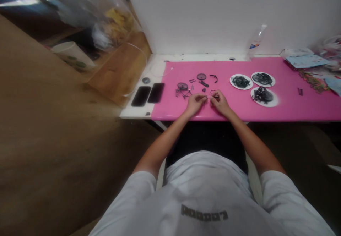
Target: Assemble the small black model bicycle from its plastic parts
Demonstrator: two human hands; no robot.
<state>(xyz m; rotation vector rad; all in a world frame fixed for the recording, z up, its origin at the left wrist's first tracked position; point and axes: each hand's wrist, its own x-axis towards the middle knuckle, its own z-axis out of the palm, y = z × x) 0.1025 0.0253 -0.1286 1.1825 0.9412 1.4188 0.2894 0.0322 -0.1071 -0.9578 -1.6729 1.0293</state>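
Observation:
My left hand (196,103) and my right hand (220,102) are close together above the front part of the pink mat (176,111). The fingers of both are pinched round something thin and small between them, too tiny to name. Just beyond the hands lie a dark round disc (201,76), a curved black piece (214,78), a dark elongated piece (204,84) and a small dark ring near my right fingertips. To the left of my left hand rests a small bicycle-like frame (183,91) with a wheel (182,86).
Three white plates, one with dark strips (241,82), two with dark parts (263,79) (263,95), stand at right. Two black phones (141,96) (156,93) lie at left. A clear bottle (258,39) is at the back; a blue packet (307,61) lies far right.

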